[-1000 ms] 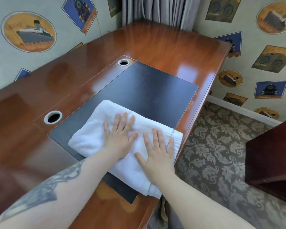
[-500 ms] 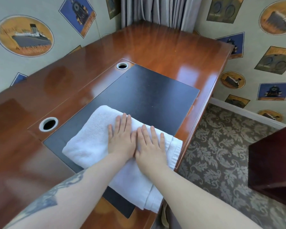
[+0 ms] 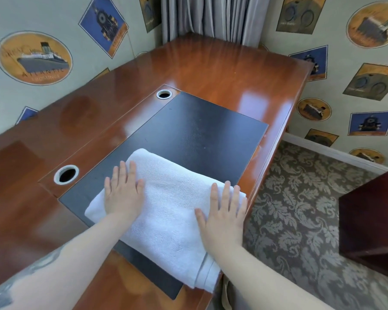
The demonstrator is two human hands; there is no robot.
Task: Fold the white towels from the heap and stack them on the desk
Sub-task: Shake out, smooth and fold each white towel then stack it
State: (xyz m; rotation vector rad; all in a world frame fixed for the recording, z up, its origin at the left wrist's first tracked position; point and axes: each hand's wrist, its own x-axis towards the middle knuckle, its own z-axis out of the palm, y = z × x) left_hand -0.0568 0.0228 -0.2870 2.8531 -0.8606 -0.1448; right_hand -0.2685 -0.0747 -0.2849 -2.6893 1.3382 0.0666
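Glossy wooden desk [image 3: 211,70] carries a folded white towel [image 3: 170,211] overhanging its near edge. Left hand [image 3: 123,193] and right hand [image 3: 224,213] press it flat, fingers straight, grasping nothing. Pushing rightward could slide the towel off that edge.

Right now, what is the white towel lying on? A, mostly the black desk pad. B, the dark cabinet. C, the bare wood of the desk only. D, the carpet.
A: the white towel lies mostly on the black desk pad, under both flat hands.

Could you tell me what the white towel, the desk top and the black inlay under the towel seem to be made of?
White towel: terry cloth, nubby looped pile. Desk: wood or veneer, glossy varnish mirroring light. Black inlay: matte, faintly grained, probably leather or vinyl.
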